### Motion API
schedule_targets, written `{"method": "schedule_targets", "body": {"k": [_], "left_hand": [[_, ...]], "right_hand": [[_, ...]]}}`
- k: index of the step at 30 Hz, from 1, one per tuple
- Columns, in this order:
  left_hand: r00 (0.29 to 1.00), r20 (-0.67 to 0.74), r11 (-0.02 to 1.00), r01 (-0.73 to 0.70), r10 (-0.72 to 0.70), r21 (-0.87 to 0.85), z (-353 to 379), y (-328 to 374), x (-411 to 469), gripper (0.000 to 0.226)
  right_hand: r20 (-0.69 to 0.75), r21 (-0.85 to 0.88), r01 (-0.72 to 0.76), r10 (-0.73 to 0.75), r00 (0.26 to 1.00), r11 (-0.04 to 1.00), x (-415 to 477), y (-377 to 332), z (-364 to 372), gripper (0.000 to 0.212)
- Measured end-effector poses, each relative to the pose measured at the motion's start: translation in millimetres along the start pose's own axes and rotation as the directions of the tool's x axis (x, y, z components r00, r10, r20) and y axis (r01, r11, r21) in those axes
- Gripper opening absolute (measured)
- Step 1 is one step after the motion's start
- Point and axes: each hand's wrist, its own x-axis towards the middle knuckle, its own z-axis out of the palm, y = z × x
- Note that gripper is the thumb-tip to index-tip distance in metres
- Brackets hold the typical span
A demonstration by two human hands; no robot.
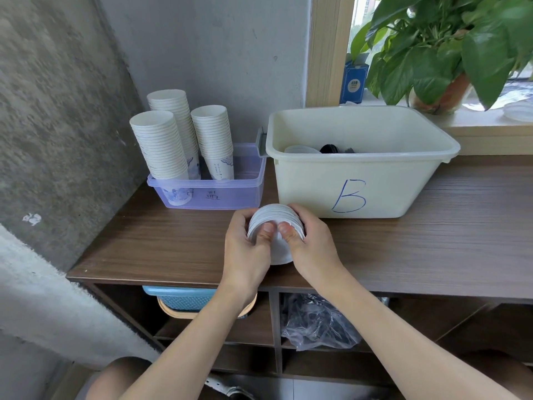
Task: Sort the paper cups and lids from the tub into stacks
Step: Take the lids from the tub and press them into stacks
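Both hands, left hand (245, 243) and right hand (313, 241), are gripping one stack of white cups (274, 226) together, hovering above the table (173, 243), just before the tub (360, 180).

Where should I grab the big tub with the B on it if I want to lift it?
Probably by the wide lip around the top of the cream tub, one hand under each short end, coming in from the sides. The walls slope and look smooth, so they would likely slip. The left end sits close to the purple bin, so that hand has little room.
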Motion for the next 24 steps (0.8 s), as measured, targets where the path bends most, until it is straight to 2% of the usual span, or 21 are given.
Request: {"method": "schedule_targets", "body": {"k": [2,5,7,11,14,18,24], "left_hand": [[1.000,-0.001,0.996,0.026,-0.026,-0.087,-2.8,-0.4,0.6,0.014],[0.996,0.015,0.966,0.094,-0.093,-0.240,-7.0,-0.1,1.7,0.034],[0.995,0.053,0.971,0.093,-0.084,-0.220,-7.5,0.3,2.7,0.044],[0.990,0.132,0.996,-0.031,0.042,-0.081,-6.5,3.3,2.0,0.050],[0.993,0.110,0.996,-0.035,0.043,-0.077,-6.7,1.7,3.0,0.037],[0.998,0.043,0.995,0.042,-0.038,-0.091,-4.4,-3.2,5.0,0.024],[0.998,0.021,0.993,0.059,-0.057,-0.100,2.3,-2.8,4.7,0.020]], "right_hand": [[0.035,0.043,-0.004,0.003,0.999,0.999,0.0,-1.5,0.2,0.026],[0.101,0.068,-0.016,0.009,0.995,0.998,-0.8,-1.7,-0.3,0.030],[0.065,0.069,0.003,-0.008,0.998,0.998,-0.3,-0.1,-1.5,0.031],[0.019,0.093,0.025,-0.027,0.999,0.995,0.1,-1.3,-4.0,0.026],[0.040,0.108,0.016,-0.021,0.999,0.994,-0.2,-3.9,-4.4,0.025],[0.060,0.072,-0.046,0.042,0.997,0.996,0.4,-0.3,-2.6,0.045],[-0.045,0.164,-0.093,0.101,0.994,0.982,-2.1,-0.9,-0.1,0.028]]}}
